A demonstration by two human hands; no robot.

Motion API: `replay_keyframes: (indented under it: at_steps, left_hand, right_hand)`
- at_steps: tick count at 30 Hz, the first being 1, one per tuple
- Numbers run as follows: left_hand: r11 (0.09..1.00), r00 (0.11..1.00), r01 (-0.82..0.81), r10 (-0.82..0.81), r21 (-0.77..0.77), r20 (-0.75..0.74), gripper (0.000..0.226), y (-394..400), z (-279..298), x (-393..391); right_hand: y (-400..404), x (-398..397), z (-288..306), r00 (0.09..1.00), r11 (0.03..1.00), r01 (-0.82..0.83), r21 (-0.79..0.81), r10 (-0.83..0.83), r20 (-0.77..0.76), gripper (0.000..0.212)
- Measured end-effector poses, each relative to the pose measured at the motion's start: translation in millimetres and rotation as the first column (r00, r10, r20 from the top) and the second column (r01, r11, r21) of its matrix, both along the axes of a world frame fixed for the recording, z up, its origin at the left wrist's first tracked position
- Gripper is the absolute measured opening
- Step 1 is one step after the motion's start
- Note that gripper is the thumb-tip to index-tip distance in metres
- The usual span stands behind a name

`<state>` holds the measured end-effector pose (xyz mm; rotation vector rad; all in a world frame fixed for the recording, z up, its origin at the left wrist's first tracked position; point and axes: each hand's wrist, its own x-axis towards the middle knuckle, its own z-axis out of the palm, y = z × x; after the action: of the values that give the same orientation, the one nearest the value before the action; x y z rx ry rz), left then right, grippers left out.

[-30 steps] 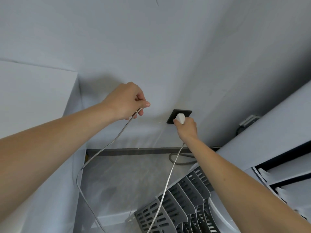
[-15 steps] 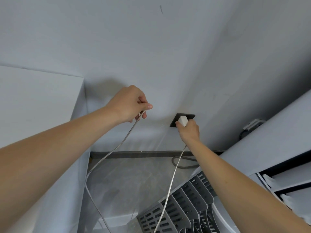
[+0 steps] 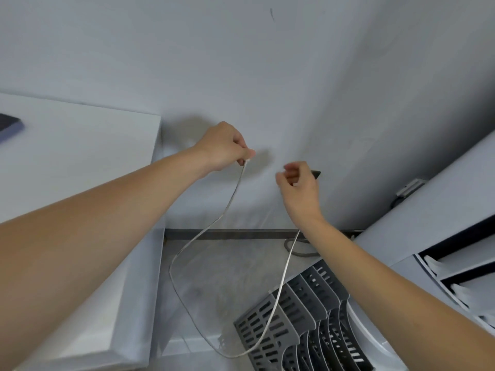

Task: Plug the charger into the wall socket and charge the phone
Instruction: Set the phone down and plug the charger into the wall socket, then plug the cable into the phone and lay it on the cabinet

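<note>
My left hand [image 3: 225, 149] pinches the free end of a thin white charging cable [image 3: 281, 287], which hangs in a long loop down to the floor and rises behind my right wrist. Just in front of the black wall socket [image 3: 316, 173], my right hand [image 3: 300, 184] hovers with fingers loosely curled and apart, holding nothing that I can see. It covers most of the socket and hides the white charger. A dark phone [image 3: 9, 124] lies at the far left edge of the white table [image 3: 80, 156].
A grey slotted file rack [image 3: 297, 319] stands on the floor at the lower right, under the cable loop. A white desk [image 3: 442, 199] fills the right side, with a grey plug [image 3: 409, 186] behind it. A grey hose [image 3: 301, 253] lies by the dark skirting.
My right hand has come off the white charger at the socket and drawn back with its fingers loosened. My view shifted left, bringing the phone into sight. The left hand still holds the cable end.
</note>
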<state>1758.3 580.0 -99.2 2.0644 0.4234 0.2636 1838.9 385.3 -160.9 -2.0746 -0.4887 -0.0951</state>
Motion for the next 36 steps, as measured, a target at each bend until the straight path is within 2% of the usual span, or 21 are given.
replay_keyframes:
  at_steps: [2, 4, 7, 12, 17, 20, 23, 24, 26, 28, 30, 34, 36]
  left_hand:
    - [0.997, 0.999, -0.031, 0.032, -0.075, 0.012, 0.018, -2, 4, -6]
    - [0.988, 0.997, -0.067, 0.072, -0.138, 0.025, 0.018, -4, 7, -13]
    - [0.976, 0.991, -0.107, 0.119, -0.189, 0.054, 0.019, -3, 14, -28]
    - [0.978, 0.989, -0.119, 0.132, -0.171, 0.065, 0.020, 1, 30, -67]
    - [0.980, 0.978, -0.189, 0.194, -0.063, 0.082, 0.026, 27, 51, -117]
    - [0.944, 0.952, -0.303, 0.292, 0.134, 0.097, 0.029, 62, 60, -159]
    - [0.798, 0.900, -0.419, 0.430, 0.434, 0.079, 0.019, 99, 65, -206]
    - [0.736, 0.882, -0.425, 0.467, 0.527, 0.059, 0.020, 111, 65, -220]
    - [0.666, 0.843, -0.375, 0.534, 0.644, -0.061, 0.039, 130, 64, -245]
    - [0.680, 0.771, -0.311, 0.589, 0.664, -0.242, 0.061, 141, 62, -263]
    - [0.704, 0.709, -0.259, 0.604, 0.662, -0.364, 0.067, 146, 58, -270]
    - [0.634, 0.708, -0.205, 0.622, 0.746, -0.334, 0.058, 151, 54, -266]
    - [0.624, 0.703, -0.216, 0.633, 0.751, -0.324, 0.062, 150, 56, -262]
  right_hand:
    - [12, -28, 12, 0.960, 0.986, -0.101, 0.135, 0.132, -0.245, 0.009]
    - [21, -52, 24, 0.853, 0.941, -0.119, 0.316, 0.259, -0.453, 0.013]
    - [26, -79, 38, 0.728, 0.879, -0.100, 0.466, 0.384, -0.568, 0.021]
    - [40, -108, 59, 0.745, 0.859, -0.098, 0.503, 0.399, -0.535, 0.018]
    - [65, -138, 74, 0.764, 0.866, -0.150, 0.478, 0.408, -0.500, 0.018]
    - [84, -160, 77, 0.756, 0.861, -0.214, 0.462, 0.445, -0.480, 0.021]
    - [99, -178, 80, 0.760, 0.856, -0.286, 0.431, 0.476, -0.441, 0.025]
    - [103, -183, 81, 0.765, 0.855, -0.308, 0.418, 0.483, -0.425, 0.026]
    - [109, -189, 83, 0.777, 0.857, -0.348, 0.381, 0.491, -0.395, 0.026]
    - [113, -194, 83, 0.790, 0.858, -0.382, 0.343, 0.495, -0.361, 0.026]
    - [114, -198, 84, 0.795, 0.854, -0.411, 0.317, 0.507, -0.333, 0.025]
    - [113, -202, 84, 0.793, 0.847, -0.449, 0.285, 0.525, -0.309, 0.024]
    - [111, -202, 86, 0.792, 0.841, -0.463, 0.278, 0.534, -0.296, 0.024]
